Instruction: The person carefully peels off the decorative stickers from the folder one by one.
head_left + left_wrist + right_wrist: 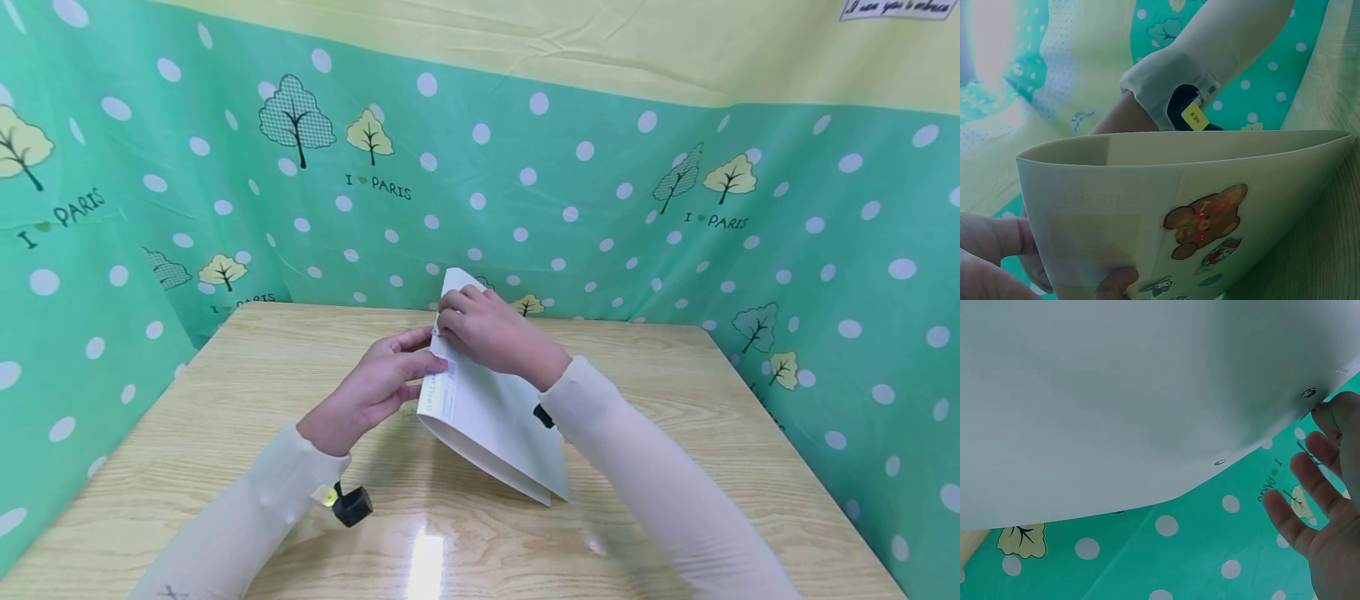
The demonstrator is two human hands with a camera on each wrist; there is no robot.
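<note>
A white file folder (pixel 495 417) stands tilted over the table, its covers slightly parted at the lower edge. Print and a small label mark its spine side. My left hand (pixel 375 383) grips the spine, thumb on the near face and fingers behind. Higher up, my right hand (pixel 491 329) pinches the spine edge. In the left wrist view, the cover (pixel 1097 219) carries a brown bear sticker (pixel 1207 219) and smaller stickers. The right wrist view shows a metal rivet (pixel 1309 392) close to my right fingertips (pixel 1322 415).
The wooden table (pixel 285 367) lies beneath both arms. A green dotted cloth (pixel 510 200) with printed trees hangs behind and at both sides. Each sleeve bears a small black camera; the left one (pixel 352 506) hangs below the cuff.
</note>
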